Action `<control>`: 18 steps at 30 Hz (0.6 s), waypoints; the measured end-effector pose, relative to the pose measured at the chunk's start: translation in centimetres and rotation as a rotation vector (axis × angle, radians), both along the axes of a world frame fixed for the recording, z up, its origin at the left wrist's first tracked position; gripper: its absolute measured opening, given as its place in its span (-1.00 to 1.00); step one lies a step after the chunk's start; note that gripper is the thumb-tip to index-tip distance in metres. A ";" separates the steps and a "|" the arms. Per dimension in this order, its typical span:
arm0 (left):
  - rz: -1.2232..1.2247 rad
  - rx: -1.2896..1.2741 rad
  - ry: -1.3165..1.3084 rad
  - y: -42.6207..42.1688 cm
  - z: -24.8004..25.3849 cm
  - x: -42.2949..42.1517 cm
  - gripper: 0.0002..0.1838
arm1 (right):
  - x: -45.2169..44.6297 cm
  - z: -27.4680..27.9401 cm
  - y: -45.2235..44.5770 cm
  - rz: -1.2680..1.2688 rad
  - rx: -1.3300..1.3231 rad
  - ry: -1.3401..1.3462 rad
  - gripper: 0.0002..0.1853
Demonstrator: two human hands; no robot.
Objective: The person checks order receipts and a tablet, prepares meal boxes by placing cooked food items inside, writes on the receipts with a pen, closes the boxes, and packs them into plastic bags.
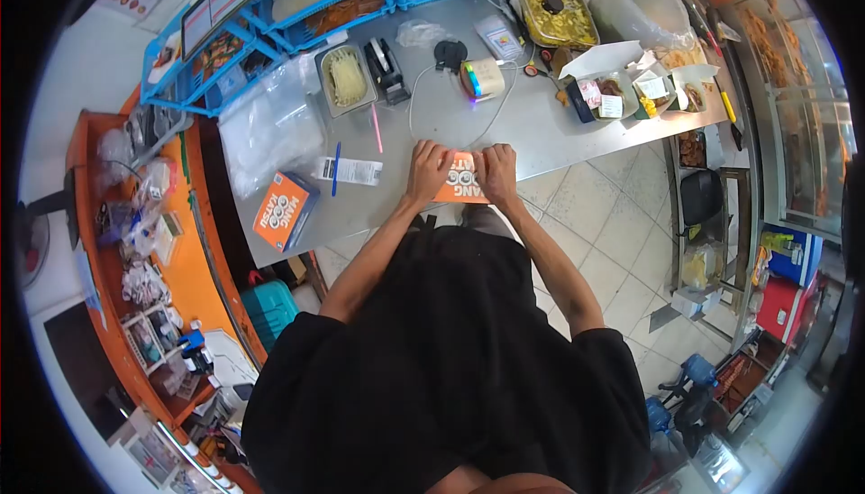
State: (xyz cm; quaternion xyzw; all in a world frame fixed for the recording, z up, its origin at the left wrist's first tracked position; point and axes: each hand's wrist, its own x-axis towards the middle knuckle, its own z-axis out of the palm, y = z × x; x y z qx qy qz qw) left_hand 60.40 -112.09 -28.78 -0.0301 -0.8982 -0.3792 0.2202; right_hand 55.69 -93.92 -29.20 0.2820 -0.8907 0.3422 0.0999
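Centrally, the orange printed carton (464, 191) lies between my left hand (427, 169) and my right hand (498, 170), each closed on one side of it, at the near edge of the bench (563, 144).

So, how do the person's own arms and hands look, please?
The left hand and right hand wear no gloves, and no watch or bracelet shows on the wrists. The forearms are uncovered; the short, loose sleeves are plain black, like the shirt. Nails are too small to judge.
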 end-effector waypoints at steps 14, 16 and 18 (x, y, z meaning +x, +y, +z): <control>-0.303 -0.378 -0.434 1.6 3.0 2.3 0.39 | -1.6 0.5 -0.2 -0.009 -0.241 -0.356 -0.73; -0.278 -0.424 -0.487 1.7 2.8 2.1 0.40 | -3.5 1.7 -1.8 -0.003 -0.151 -0.115 -0.80; -0.242 -0.354 -0.518 1.8 2.7 2.1 0.35 | -7.1 0.3 -4.6 0.106 -0.270 -0.070 -0.84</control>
